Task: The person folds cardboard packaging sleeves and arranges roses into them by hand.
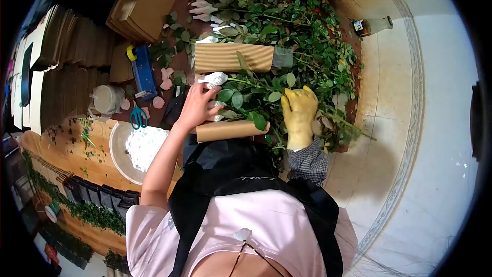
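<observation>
Long-stemmed roses lie across a sheet of corrugated cardboard [233, 57] with their heads to the left. Each head is wrapped in white netting. My bare left hand [197, 105] is at the heads, its fingers bent around a netted rose [215, 79]; another netted head shows beneath the fingers. My right hand [300, 113], in a yellow rubber glove, is closed over the leafy stems [266, 92] further right. Leaves hide its fingertips. Nearest my body, the cardboard's edge is rolled up into a brown flap [232, 131].
More netted roses and a thick heap of foliage [302, 15] cover the table's far side. At left are teal scissors [138, 117], a blue tape dispenser [143, 72], a white tub [107, 99] and cardboard stacks [72, 36]. A basin of white netting [146, 149] stands lower left. A bottle [374, 25] lies at right.
</observation>
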### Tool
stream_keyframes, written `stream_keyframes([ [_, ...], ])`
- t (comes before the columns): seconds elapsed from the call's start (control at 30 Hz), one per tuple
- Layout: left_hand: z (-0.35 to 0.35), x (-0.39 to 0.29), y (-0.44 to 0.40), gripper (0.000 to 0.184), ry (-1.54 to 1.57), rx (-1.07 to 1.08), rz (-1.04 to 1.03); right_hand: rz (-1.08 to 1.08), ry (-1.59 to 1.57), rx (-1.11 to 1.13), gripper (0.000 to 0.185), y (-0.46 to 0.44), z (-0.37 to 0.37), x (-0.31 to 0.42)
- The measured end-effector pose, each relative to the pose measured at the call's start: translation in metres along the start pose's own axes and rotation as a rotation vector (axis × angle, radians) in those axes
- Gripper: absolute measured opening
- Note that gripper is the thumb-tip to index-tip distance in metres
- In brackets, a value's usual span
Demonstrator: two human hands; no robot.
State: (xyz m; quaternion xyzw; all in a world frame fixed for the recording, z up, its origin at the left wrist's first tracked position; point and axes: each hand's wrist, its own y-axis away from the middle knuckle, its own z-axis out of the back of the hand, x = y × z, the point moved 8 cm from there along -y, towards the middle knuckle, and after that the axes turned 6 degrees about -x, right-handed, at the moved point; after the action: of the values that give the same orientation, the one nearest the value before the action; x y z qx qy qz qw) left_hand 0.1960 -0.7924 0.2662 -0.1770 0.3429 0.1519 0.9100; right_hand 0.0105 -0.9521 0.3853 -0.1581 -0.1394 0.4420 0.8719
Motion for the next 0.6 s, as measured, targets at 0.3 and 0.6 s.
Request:
stream_keyframes([
  [0.3, 0.003, -0.006, -0.002, 0.054, -0.047, 0.011, -0.026, -0.067, -0.184, 0.038, 0.035, 0.078, -0.128, -0.053],
  [0.6, 0.065, 0.028, 0.042, 0.022, 0.088, -0.178, 0.327, -0.065, -0.041, 0.589, 0.06, 0.012, -0.022, -0.012],
])
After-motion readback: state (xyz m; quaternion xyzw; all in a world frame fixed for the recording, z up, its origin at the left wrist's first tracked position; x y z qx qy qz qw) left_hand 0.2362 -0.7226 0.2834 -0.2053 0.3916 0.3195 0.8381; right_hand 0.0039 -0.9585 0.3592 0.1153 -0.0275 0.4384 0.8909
